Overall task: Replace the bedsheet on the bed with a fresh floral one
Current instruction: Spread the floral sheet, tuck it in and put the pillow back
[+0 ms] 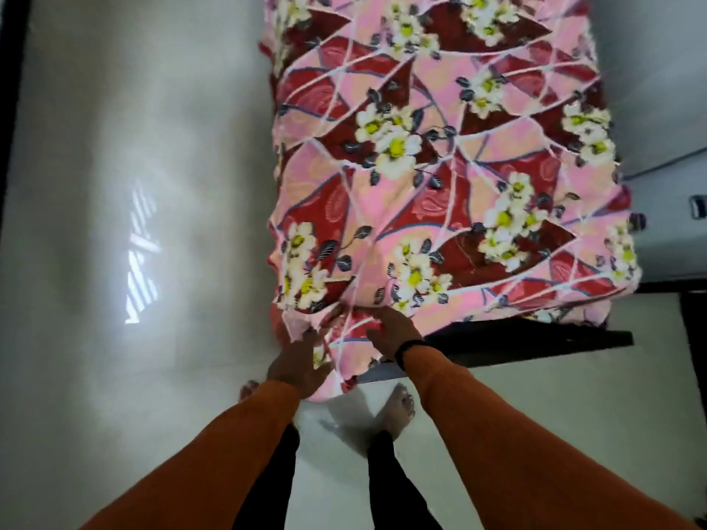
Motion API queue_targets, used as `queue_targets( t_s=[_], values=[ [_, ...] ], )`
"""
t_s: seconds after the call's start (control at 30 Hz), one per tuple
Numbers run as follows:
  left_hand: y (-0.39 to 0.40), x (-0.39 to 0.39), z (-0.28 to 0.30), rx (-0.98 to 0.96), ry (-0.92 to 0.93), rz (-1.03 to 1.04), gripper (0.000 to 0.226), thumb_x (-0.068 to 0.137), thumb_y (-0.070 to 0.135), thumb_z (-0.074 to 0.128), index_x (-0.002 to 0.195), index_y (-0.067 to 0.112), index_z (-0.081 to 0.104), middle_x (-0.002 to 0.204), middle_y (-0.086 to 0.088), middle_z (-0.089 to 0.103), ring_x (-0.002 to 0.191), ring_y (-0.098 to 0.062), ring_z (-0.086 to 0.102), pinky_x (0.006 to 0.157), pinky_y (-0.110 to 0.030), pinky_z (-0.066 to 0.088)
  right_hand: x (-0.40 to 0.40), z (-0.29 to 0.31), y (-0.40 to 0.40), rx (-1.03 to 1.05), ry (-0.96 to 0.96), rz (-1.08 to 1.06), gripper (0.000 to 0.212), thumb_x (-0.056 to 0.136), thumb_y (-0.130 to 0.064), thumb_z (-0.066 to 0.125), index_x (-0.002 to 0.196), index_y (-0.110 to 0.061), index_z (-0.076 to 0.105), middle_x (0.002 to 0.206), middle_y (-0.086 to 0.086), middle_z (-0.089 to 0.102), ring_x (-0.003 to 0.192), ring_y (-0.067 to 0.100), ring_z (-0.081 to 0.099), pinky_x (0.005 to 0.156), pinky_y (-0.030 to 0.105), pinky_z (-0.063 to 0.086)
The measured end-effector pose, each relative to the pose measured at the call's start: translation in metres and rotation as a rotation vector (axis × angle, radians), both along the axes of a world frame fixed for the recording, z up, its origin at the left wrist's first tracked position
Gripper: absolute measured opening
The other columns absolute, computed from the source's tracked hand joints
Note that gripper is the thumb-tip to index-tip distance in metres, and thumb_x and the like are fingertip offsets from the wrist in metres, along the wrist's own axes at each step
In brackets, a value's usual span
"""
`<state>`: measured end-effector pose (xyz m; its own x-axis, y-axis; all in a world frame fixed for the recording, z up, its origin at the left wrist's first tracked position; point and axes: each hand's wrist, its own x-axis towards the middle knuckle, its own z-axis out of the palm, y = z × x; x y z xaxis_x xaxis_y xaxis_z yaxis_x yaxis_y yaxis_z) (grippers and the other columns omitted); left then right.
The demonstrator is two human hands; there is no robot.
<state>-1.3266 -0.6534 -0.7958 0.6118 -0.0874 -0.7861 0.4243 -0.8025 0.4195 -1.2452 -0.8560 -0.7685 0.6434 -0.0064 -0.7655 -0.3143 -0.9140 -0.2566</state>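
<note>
Hands [298, 361] gripping pink-and-maroon floral bedsheet [440, 166], white blossoms

1. My arms were bare from the elbow down to my left hand [296, 363] and right hand [392, 332], with no sleeves showing.
2. I wore a dark band [407, 348] round my right wrist.
3. My trousers [398, 487] were black and close-fitting.
4. My feet [399, 409] were bare.

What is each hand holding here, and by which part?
Both the left hand and the right hand hold the floral bedsheet at its overhanging near-left corner, at the foot of the bed.
</note>
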Motion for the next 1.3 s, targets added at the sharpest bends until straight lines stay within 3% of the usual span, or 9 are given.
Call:
queue_targets(
  t_s=[0.2, 0.43, 0.53, 0.6, 0.7, 0.9, 1.13, 1.23, 1.3],
  values=[
    [-0.108, 0.01, 0.038, 0.124, -0.101, -0.086, 0.058, 0.094, 0.051, 0.05, 0.138, 0.013, 0.055, 0.143, -0.019, 0.052, 0.13, -0.037, 0.051, 0.107, -0.04, 0.04, -0.014, 0.026, -0.159, 0.039, -0.028, -0.216, 0.035, 0.096, -0.028, 0.065, 0.125, -0.008, 0.06, 0.123, 0.014, 0.063, 0.118, 0.03, 0.059, 0.094, 0.032, 0.046],
    [-0.333, 0.076, 0.131, -0.048, -0.216, -0.136, 0.042, 0.098, 0.041, 0.06, 0.13, 0.016, 0.06, 0.123, -0.014, 0.068, 0.113, -0.035, 0.063, 0.096, -0.039, 0.049, -0.034, 0.111, -0.36, 0.142, -0.176, -0.574, 0.03, 0.096, -0.025, 0.066, 0.12, -0.007, 0.066, 0.119, 0.011, 0.067, 0.113, 0.029, 0.061, 0.093, 0.031, 0.047],
    [-0.425, 0.098, 0.182, -0.167, -0.276, -0.075, 0.036, 0.099, 0.031, 0.064, 0.13, 0.014, 0.06, 0.114, -0.009, 0.067, 0.106, -0.028, 0.063, 0.09, -0.03, 0.045, -0.026, 0.15, -0.435, 0.133, -0.3, -0.59, 0.015, 0.096, -0.022, 0.065, 0.1, -0.008, 0.069, 0.098, 0.006, 0.064, 0.101, 0.025, 0.062, 0.077, 0.024, 0.038],
    [-0.474, 0.109, 0.206, -0.242, -0.344, -0.063, 0.033, 0.099, 0.031, 0.065, 0.128, 0.015, 0.062, 0.108, -0.003, 0.066, 0.098, -0.02, 0.062, 0.084, -0.027, 0.043, -0.018, 0.175, -0.477, 0.156, -0.365, -0.658, 0.005, 0.094, -0.019, 0.066, 0.092, -0.014, 0.066, 0.095, 0.004, 0.064, 0.097, 0.023, 0.062, 0.08, 0.025, 0.042],
    [-0.527, 0.127, 0.231, -0.337, -0.363, -0.064, 0.033, 0.098, 0.04, 0.065, 0.126, 0.022, 0.062, 0.109, 0.0, 0.07, 0.096, -0.018, 0.068, 0.086, -0.036, 0.057, -0.005, 0.205, -0.523, 0.21, -0.44, -0.743, 0.014, 0.094, -0.02, 0.066, 0.106, -0.013, 0.068, 0.104, 0.003, 0.068, 0.1, 0.021, 0.063, 0.086, 0.026, 0.047],
    [-0.604, 0.168, 0.249, -0.385, -0.398, -0.021, 0.033, 0.101, 0.039, 0.061, 0.128, 0.021, 0.06, 0.109, 0.004, 0.068, 0.095, -0.007, 0.067, 0.067, -0.017, 0.054, 0.025, 0.232, -0.599, 0.311, -0.46, -0.808, 0.022, 0.096, -0.028, 0.069, 0.114, -0.015, 0.067, 0.109, -0.001, 0.068, 0.1, 0.017, 0.064, 0.087, 0.028, 0.053],
    [-0.694, 0.204, 0.245, -0.368, -0.364, 0.174, 0.036, 0.094, 0.048, 0.065, 0.118, 0.021, 0.067, 0.101, -0.004, 0.076, 0.089, -0.018, 0.074, 0.08, -0.045, 0.063, 0.073, 0.238, -0.687, 0.394, -0.4, -0.832, 0.008, 0.092, -0.022, 0.072, 0.097, -0.019, 0.068, 0.096, 0.0, 0.071, 0.094, 0.019, 0.067, 0.083, 0.029, 0.055],
    [-0.731, 0.224, 0.248, -0.353, -0.363, 0.217, 0.048, 0.083, 0.063, 0.059, 0.115, 0.029, 0.067, 0.097, 0.001, 0.076, 0.086, -0.014, 0.073, 0.08, -0.039, 0.062, 0.103, 0.241, -0.725, 0.395, -0.367, -0.785, 0.006, 0.092, -0.02, 0.072, 0.09, -0.022, 0.066, 0.091, 0.0, 0.072, 0.09, 0.021, 0.069, 0.085, 0.034, 0.058],
    [-0.756, 0.247, 0.254, -0.344, -0.399, 0.23, 0.031, 0.09, 0.053, 0.063, 0.112, 0.031, 0.067, 0.094, 0.003, 0.076, 0.082, -0.009, 0.072, 0.074, -0.03, 0.061, 0.133, 0.248, -0.751, 0.408, -0.355, -0.708, 0.01, 0.091, -0.021, 0.072, 0.088, -0.027, 0.064, 0.093, 0.0, 0.072, 0.091, 0.02, 0.071, 0.09, 0.04, 0.059]
  ],
)
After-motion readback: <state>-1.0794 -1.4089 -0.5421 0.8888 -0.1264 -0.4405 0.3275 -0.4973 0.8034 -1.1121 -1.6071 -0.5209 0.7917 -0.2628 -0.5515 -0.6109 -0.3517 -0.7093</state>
